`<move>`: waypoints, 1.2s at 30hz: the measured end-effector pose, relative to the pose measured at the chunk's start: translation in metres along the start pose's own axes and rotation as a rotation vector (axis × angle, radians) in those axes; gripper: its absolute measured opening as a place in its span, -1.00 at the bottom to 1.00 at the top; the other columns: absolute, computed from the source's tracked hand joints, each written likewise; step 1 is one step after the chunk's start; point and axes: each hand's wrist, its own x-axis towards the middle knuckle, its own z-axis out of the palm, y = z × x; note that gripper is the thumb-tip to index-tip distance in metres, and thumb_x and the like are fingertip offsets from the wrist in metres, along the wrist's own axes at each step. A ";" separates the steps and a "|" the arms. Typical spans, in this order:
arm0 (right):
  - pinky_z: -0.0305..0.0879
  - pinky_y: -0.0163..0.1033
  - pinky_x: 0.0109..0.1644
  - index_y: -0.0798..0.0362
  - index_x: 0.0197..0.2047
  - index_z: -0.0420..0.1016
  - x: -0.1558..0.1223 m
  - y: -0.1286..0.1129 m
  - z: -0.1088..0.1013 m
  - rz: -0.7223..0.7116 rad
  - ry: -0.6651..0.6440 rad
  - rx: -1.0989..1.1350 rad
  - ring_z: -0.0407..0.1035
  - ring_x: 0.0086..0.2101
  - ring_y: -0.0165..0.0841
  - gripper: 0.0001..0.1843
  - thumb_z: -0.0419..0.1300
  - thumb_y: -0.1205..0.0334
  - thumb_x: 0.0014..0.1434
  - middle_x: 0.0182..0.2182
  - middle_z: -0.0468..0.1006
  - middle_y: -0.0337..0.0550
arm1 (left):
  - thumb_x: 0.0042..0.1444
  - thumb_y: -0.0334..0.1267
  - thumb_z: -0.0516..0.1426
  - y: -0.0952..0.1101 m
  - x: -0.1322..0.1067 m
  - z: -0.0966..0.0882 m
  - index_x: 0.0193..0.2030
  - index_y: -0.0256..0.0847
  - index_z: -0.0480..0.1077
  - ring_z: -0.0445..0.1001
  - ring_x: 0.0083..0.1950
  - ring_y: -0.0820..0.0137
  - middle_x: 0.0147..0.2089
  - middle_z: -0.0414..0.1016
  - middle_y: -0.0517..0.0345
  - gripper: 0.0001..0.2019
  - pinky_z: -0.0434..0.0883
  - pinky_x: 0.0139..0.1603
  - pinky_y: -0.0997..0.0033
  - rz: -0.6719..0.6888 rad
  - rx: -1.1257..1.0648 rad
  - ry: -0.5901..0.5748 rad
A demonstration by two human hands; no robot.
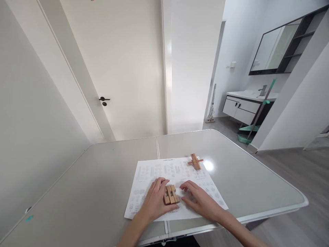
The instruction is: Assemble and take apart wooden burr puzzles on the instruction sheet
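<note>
Several notched wooden blocks lie side by side on a printed paper sheet. Around their left side curls my left hand, its fingers along the far end and its thumb along the near end. My right hand rests just to the right of the blocks, fingers apart and slightly bent, with nothing between them. Farther back, on the sheet's upper right corner, lies a cross-shaped group of interlocked wooden pieces. The left palm hides part of the print.
The grey folding table has a metal rim and a seam down its middle. Behind it stands a white door with a black handle. A sink cabinet, a mop and a green dustpan are at the right.
</note>
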 end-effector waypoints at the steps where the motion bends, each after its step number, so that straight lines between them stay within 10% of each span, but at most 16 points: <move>1: 0.43 -0.07 -0.02 -0.10 0.06 0.43 0.000 -0.002 0.000 0.002 -0.004 -0.002 0.48 -0.07 -0.13 -0.74 0.21 0.19 0.31 -0.04 0.53 -0.10 | -0.12 0.10 0.47 -0.002 -0.003 -0.002 0.28 -0.06 0.30 0.38 0.21 -0.05 0.20 0.35 -0.06 -0.16 0.42 0.18 -0.07 -0.012 -0.005 0.000; 12: 0.44 -0.05 0.04 -0.14 0.38 0.27 0.011 -0.007 0.015 0.013 -0.073 -0.057 0.45 -0.03 -0.10 -0.26 0.38 0.13 0.18 0.06 0.44 -0.04 | -0.02 -0.09 0.44 -0.008 -0.011 -0.008 0.14 -0.05 0.44 0.42 0.10 0.03 0.06 0.40 0.00 -0.43 0.43 0.13 0.00 -0.042 -0.069 0.010; 21: 0.37 -0.16 -0.14 -0.08 0.04 0.44 0.017 -0.012 0.014 0.098 -0.045 -0.038 0.44 -0.20 -0.21 -0.47 0.49 0.12 0.03 -0.07 0.49 -0.15 | -0.03 -0.19 0.46 -0.010 -0.018 -0.019 0.20 0.05 0.43 0.42 0.22 0.06 0.22 0.38 0.06 -0.37 0.41 0.27 0.04 -0.147 -0.260 -0.019; 31: 0.23 -0.25 -0.30 0.11 0.10 0.49 0.008 -0.032 0.009 0.342 0.058 1.085 0.27 -0.42 -0.37 -0.51 0.31 -0.09 0.28 -0.40 0.46 -0.21 | -0.01 -0.13 0.44 0.009 -0.018 -0.026 0.22 0.06 0.44 0.51 -0.05 0.21 0.19 0.47 0.04 -0.38 0.50 0.06 0.13 -0.219 -0.414 0.143; 36: 0.26 -0.23 -0.27 0.09 0.02 0.52 0.006 -0.055 0.006 0.271 -0.069 1.152 0.30 -0.43 -0.39 -0.53 0.27 -0.15 0.32 -0.34 0.50 -0.16 | 0.01 -0.10 0.43 0.019 -0.014 -0.030 0.22 0.04 0.44 0.51 -0.01 0.19 0.20 0.46 0.03 -0.40 0.49 0.08 0.09 -0.217 -0.500 0.143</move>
